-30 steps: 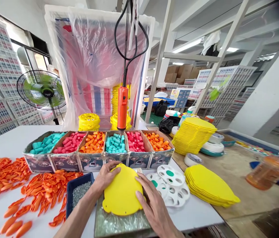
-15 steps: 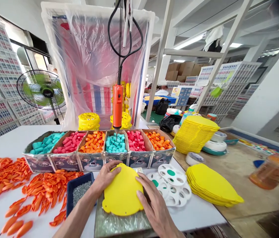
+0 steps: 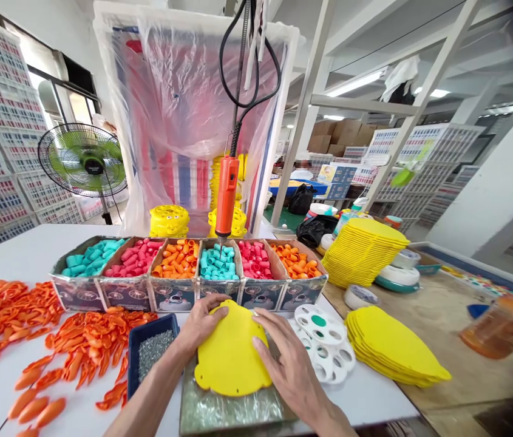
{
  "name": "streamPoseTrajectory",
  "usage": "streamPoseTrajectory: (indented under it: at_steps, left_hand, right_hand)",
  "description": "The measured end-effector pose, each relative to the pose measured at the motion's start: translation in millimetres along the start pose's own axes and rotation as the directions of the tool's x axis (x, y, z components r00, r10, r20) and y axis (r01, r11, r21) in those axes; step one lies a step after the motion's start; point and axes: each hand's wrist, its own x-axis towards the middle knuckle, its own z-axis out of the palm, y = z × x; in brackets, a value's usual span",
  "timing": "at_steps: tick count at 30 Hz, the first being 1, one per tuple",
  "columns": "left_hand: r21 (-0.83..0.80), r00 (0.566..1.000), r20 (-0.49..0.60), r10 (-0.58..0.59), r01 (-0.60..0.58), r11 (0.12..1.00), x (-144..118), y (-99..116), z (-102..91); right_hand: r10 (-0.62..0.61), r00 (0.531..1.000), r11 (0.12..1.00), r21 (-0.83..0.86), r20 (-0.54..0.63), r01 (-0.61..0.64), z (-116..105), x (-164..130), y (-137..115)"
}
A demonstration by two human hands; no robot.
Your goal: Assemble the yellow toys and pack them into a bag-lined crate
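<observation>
Head view, single entry.

Left hand (image 3: 202, 320): fingers loosely curled, not fisted; fingertips rest on the upper left edge of the yellow plate (image 3: 231, 357), thumb toward its top. It grips nothing fully; contact is a light hold at the rim.

Right hand (image 3: 289, 364): fingers spread and laid flat, palm down, on the right side of the yellow plate, pressing on its surface and edge. Nothing is enclosed in it.

Yellow plate: flat, rounded piece with small tabs along its lower edge, lying between the two hands on a plastic-covered board (image 3: 233, 409) at the near edge of the white table (image 3: 19, 255).

Blue tray (image 3: 152, 351): just left of the board, beside the left wrist, filled with small grey screws.

Orange parts (image 3: 78, 349): loose heaps on the table to the left of the tray.

Cardboard bins (image 3: 192, 285): a row of six compartments just beyond the hands, holding teal, pink and orange caps.

Orange screwdriver (image 3: 227, 197): hanging upright on a cable above the bins, tip over the middle teal compartment.

White discs (image 3: 324, 343): perforated, stacked just right of the right hand.

Yellow stack (image 3: 395, 346): flat yellow pieces piled further right, a taller pile behind it.

Fan (image 3: 82, 161): at far left beyond the table.
</observation>
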Motion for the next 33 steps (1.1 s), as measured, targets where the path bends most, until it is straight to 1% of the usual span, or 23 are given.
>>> streamPoseTrajectory:
  at_steps: [4,9,12,15,17,19,21,23,25,27,30,33]
  left_hand:
    - [0.004,1.0,-0.006,0.0,0.0,1.0,0,2,0.1]
    - [-0.007,1.0,-0.013,-0.007,0.007,1.0,-3,3,1.2]
    - [-0.018,1.0,-0.019,-0.019,0.019,1.0,-4,2,2.1]
    - [-0.026,0.999,-0.025,-0.026,0.026,0.999,-4,2,2.4]
    - [-0.025,0.999,-0.026,-0.03,0.029,0.999,-3,1,2.3]
    - [-0.02,0.999,-0.027,-0.03,0.03,0.999,-2,1,1.9]
    - [-0.015,0.999,-0.031,-0.025,0.025,1.0,-1,0,1.5]
    - [-0.01,0.999,-0.036,-0.017,0.017,1.0,0,-1,1.0]
    - [-0.006,0.999,-0.036,-0.011,0.011,1.0,1,-2,0.6]
    - [-0.003,0.999,-0.033,-0.008,0.008,1.0,0,-2,0.4]
    - [0.002,1.0,-0.028,-0.014,0.014,1.0,-2,0,0.1]
    - [0.019,0.999,-0.025,-0.025,0.026,1.0,-4,4,-0.4]
  right_hand:
    - [-0.002,1.0,1.0,0.015,-0.018,0.002,-15,23,-4]
    - [0.01,0.997,0.997,0.08,-0.081,-0.004,-33,65,-10]
    - [0.038,0.993,0.986,0.163,-0.11,-0.019,-36,97,-10]
    - [0.098,0.988,0.96,0.274,-0.118,-0.063,-29,139,-11]
    - [0.129,0.979,0.919,0.389,-0.155,-0.059,-21,172,-14]
    - [0.144,0.973,0.841,0.541,-0.18,-0.024,-11,205,-20]
    - [0.161,0.975,0.751,0.66,-0.153,-0.02,-3,233,-27]
    - [0.184,0.975,0.701,0.712,-0.126,-0.04,3,251,-35]
    - [0.207,0.969,0.693,0.719,-0.137,-0.047,3,259,-42]
    - [0.217,0.963,0.686,0.727,-0.159,-0.034,-4,256,-49]
    - [0.201,0.967,0.642,0.766,-0.155,-0.011,-23,241,-58]
    - [0.167,0.982,0.572,0.82,-0.088,-0.024,-43,221,-66]
